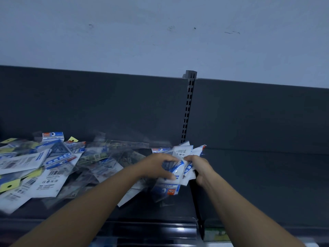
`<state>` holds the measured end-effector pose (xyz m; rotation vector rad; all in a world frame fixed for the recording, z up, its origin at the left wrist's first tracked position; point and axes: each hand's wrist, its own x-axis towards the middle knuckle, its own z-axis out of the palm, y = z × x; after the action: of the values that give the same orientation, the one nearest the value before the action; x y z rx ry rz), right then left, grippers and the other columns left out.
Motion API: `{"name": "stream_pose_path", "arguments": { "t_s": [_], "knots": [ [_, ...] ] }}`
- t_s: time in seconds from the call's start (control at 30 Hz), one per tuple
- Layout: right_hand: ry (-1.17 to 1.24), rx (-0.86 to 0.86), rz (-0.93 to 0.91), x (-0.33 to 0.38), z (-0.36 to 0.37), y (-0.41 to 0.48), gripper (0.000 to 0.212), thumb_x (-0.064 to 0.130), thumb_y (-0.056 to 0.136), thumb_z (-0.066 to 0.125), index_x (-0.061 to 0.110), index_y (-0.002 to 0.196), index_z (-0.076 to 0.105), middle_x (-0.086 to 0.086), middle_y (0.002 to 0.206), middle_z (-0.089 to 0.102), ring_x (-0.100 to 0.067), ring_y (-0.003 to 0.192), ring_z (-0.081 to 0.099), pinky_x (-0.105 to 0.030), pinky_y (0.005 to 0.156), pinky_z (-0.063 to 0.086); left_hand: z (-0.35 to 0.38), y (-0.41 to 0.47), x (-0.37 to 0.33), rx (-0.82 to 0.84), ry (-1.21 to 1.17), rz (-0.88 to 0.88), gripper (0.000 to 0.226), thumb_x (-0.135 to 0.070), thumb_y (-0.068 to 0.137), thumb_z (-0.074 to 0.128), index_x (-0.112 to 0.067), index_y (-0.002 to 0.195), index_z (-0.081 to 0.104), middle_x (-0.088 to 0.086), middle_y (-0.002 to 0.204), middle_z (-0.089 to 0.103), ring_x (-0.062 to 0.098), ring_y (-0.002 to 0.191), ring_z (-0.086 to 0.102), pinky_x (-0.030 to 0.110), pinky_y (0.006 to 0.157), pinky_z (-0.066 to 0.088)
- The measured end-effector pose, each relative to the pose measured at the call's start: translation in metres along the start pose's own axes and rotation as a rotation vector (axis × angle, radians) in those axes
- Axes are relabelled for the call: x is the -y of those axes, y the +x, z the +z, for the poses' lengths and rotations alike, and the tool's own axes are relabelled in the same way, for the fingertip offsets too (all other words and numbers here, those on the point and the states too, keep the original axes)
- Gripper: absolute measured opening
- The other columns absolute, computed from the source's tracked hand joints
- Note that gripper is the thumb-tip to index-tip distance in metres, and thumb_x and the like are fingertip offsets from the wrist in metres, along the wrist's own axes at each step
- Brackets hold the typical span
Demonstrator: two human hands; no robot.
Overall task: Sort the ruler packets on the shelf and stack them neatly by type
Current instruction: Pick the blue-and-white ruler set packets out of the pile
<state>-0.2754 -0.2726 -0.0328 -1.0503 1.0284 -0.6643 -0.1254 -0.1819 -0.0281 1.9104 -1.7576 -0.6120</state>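
A loose heap of ruler packets [44,163], clear plastic with white, blue and yellow header cards, covers the left half of the dark shelf [156,209]. At the shelf's right end a small bunch of white-and-blue packets [179,168] stands between my hands. My left hand [156,166] grips the bunch from the left, fingers curled over its top and thumb at its front. My right hand [199,166] holds the bunch's right side, fingers curled over the top edge. More packets [167,189] lie flat under the bunch.
A slotted upright post [188,107] rises behind the bunch, and a thin dark divider [195,198] runs forward from it. Right of the divider lies a bare dark shelf bay [258,184]. A dark back panel and pale wall stand behind. The shelf's front rail [151,229] is below.
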Motion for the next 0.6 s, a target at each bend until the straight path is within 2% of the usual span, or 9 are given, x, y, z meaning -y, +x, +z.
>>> {"name": "stream_pose_path", "arguments": {
  "t_s": [0.07,0.17,0.23,0.3,0.37,0.47,0.5,0.53,0.6],
  "knots": [
    [0.008,0.019,-0.006,-0.003,-0.001,-0.001,0.018,0.006,0.088,0.064,0.001,0.104,0.064,-0.016,0.086,0.071,-0.028,0.066,0.068,-0.035,0.054,0.056,0.001,-0.004,-0.002,0.053,-0.01,0.021,0.069,-0.022,0.074,0.081,-0.029,0.136,0.053,-0.015,0.143,0.045,0.004,0.13,0.04,0.026,0.109,0.033],
    [-0.046,0.045,-0.02,-0.006,0.0,-0.005,0.022,0.0,0.078,0.075,-0.002,0.098,0.065,-0.02,0.084,0.072,-0.027,0.059,0.069,-0.037,0.05,0.058,0.004,-0.008,-0.003,0.048,-0.038,0.027,0.063,-0.013,0.074,0.08,-0.025,0.131,0.055,-0.011,0.137,0.05,0.011,0.122,0.049,0.024,0.099,0.038],
    [-0.043,0.009,-0.023,-0.006,0.001,-0.007,0.026,-0.011,0.075,0.071,-0.005,0.099,0.062,-0.02,0.081,0.069,-0.027,0.055,0.067,-0.033,0.042,0.055,0.004,-0.011,-0.002,0.021,-0.021,0.015,0.064,-0.018,0.072,0.082,-0.023,0.13,0.054,-0.008,0.133,0.051,0.012,0.117,0.05,0.028,0.1,0.041],
    [0.027,-0.053,-0.047,-0.006,0.002,-0.007,0.03,-0.014,0.077,0.066,-0.005,0.104,0.06,-0.02,0.084,0.067,-0.029,0.06,0.066,-0.032,0.04,0.053,-0.002,-0.016,0.001,-0.003,0.04,-0.026,0.069,-0.031,0.07,0.084,-0.024,0.131,0.052,-0.006,0.132,0.045,0.01,0.116,0.046,0.028,0.1,0.04],
    [0.124,-0.102,-0.124,-0.005,0.003,-0.009,0.036,-0.013,0.078,0.063,0.002,0.11,0.058,-0.018,0.092,0.068,-0.03,0.07,0.068,-0.035,0.049,0.057,-0.012,-0.019,0.008,-0.069,0.137,-0.095,0.066,-0.04,0.068,0.084,-0.025,0.126,0.056,-0.005,0.123,0.046,0.011,0.113,0.048,0.027,0.095,0.042],
    [0.26,-0.14,-0.244,-0.001,0.002,-0.015,0.041,-0.01,0.08,0.065,0.013,0.112,0.053,-0.01,0.099,0.068,-0.029,0.084,0.069,-0.047,0.071,0.059,-0.029,-0.031,0.019,-0.276,0.159,-0.237,0.03,-0.029,0.073,0.082,-0.019,0.096,0.065,-0.003,0.094,0.055,0.014,0.091,0.057,0.025,0.072,0.046],
    [0.291,-0.146,-0.268,0.001,0.003,-0.018,0.041,-0.009,0.08,0.065,0.015,0.112,0.052,-0.008,0.099,0.069,-0.029,0.086,0.069,-0.049,0.075,0.058,-0.035,-0.037,0.022,-0.259,0.131,-0.298,0.025,-0.028,0.074,0.082,-0.018,0.089,0.065,-0.003,0.089,0.058,0.015,0.086,0.058,0.025,0.068,0.045],
    [0.313,-0.152,-0.286,0.004,0.003,-0.02,0.041,-0.008,0.08,0.066,0.015,0.112,0.053,-0.007,0.099,0.069,-0.028,0.086,0.069,-0.049,0.075,0.058,-0.04,-0.044,0.023,-0.164,0.144,-0.335,0.027,-0.031,0.074,0.082,-0.017,0.09,0.065,-0.003,0.089,0.06,0.016,0.086,0.058,0.025,0.069,0.045],
    [0.339,-0.155,-0.318,0.009,0.006,-0.025,0.042,-0.008,0.08,0.066,0.015,0.113,0.054,-0.005,0.099,0.069,-0.026,0.086,0.07,-0.045,0.073,0.059,-0.048,-0.059,0.024,0.161,0.32,-0.404,0.056,-0.044,0.072,0.081,-0.02,0.117,0.059,-0.003,0.114,0.055,0.018,0.106,0.053,0.029,0.085,0.045]
  ]
}}
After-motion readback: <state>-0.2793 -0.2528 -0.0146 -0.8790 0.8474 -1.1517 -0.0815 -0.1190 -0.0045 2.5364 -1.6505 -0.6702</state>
